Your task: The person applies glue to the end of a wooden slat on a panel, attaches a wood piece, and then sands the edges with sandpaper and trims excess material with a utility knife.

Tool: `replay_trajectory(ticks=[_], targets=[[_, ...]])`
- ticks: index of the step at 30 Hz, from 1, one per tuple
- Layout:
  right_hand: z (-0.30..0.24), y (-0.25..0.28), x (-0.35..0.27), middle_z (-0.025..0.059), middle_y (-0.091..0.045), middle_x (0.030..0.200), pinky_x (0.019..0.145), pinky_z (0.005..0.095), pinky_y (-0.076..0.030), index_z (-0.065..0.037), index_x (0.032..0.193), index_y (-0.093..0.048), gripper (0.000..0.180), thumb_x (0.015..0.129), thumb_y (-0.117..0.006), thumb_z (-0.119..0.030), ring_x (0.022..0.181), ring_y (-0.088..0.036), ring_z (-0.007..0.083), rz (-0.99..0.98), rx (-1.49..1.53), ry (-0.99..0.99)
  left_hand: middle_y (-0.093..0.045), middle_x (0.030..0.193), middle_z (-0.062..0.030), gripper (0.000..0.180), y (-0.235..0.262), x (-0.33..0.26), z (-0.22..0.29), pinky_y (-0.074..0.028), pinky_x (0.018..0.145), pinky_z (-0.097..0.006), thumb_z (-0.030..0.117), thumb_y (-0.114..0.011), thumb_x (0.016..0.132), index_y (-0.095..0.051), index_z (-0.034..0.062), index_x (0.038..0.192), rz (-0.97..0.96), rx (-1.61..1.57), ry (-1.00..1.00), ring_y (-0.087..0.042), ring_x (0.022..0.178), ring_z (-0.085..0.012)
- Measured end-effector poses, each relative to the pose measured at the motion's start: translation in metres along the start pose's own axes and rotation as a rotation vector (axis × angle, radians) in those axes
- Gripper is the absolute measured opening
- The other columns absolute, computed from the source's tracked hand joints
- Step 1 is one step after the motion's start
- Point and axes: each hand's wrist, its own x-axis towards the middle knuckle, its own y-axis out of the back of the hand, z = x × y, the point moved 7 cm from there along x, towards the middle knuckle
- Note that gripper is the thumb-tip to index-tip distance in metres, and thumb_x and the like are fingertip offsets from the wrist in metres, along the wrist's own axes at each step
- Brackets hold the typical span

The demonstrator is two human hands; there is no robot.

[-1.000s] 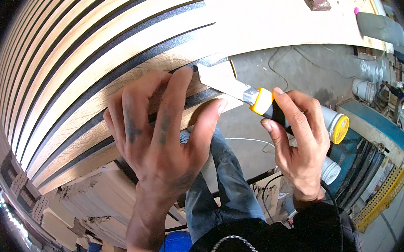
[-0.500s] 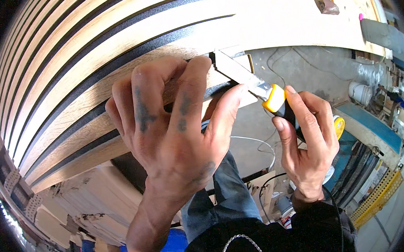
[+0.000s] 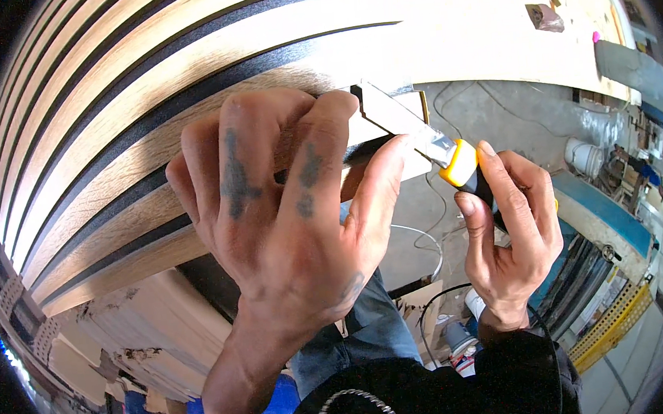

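Note:
A slatted wood panel point(image 3: 150, 139), pale wood-grain strips with black gaps between them, fills the upper left. My left hand point(image 3: 280, 191) lies over its near right end with bent fingers, and the fingertips are hidden behind the knuckles. Its thumb stretches beside the metal blade. In my right hand point(image 3: 513, 225) is a flat-bladed tool point(image 3: 461, 165) with a black and yellow handle, gripped between thumb and fingers. The tool's blade points up and left to the panel's end, by the left thumb and index finger. Its exact kind is unclear.
A bright work surface point(image 3: 488, 27) carries a brown scrap point(image 3: 545, 17) at the upper right. Cables point(image 3: 440, 111) lie on the grey floor point(image 3: 525, 116). A white bucket point(image 3: 583, 155) and a blue-topped bench point(image 3: 604, 207) stand at the right. Cardboard point(image 3: 152, 335) lies lower left.
The tool and my right hand have shifted slightly right in the picture. My left hand keeps its bent hold at the panel's end. The view has turned a little.

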Motion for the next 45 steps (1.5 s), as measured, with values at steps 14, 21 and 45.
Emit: replay_trajectory(ticks=[14,21,45], targets=[[-0.002,-0.003,0.006,0.0172,-0.062,0.093,0.058,0.0321,-0.052,0.003,0.116,-0.068,0.041,0.079,-0.078,-0.009,0.075,-0.063,0.0224,0.021,-0.003,0.052,-0.059,0.097,-0.0055,0.036,0.002,0.001,-0.002,-0.046,0.078,-0.038,0.016,-0.088,0.067,-0.069,0.0103,0.098,-0.003,-0.042,0.047,-0.055,0.092,-0.0252],[-0.003,-0.005,0.01,0.0173,-0.063,0.092,0.058,0.0313,-0.052,0.003,0.116,-0.068,0.041,0.078,-0.079,-0.009,0.074,-0.062,0.0219,0.023,0.019,0.071,-0.055,0.097,-0.0048,0.049,0.009,0.001,-0.002,-0.048,0.077,-0.031,0.012,-0.089,0.068,-0.057,0.0072,0.104,0.031,-0.158,0.228,-0.057,0.089,-0.0184],[0.04,0.0,0.028,0.0158,-0.068,0.103,0.08,0.0332,-0.052,0.006,0.121,-0.062,0.04,0.1,-0.058,-0.027,0.09,-0.065,0.0202,0.171,0.254,-0.101,-0.054,0.104,-0.0049,0.029,0.007,-0.004,0.007,-0.041,0.085,-0.042,0.016,-0.073,0.083,-0.069,0.0089,0.111,-0.059,0.046,-0.04,-0.052,0.09,-0.0246]])
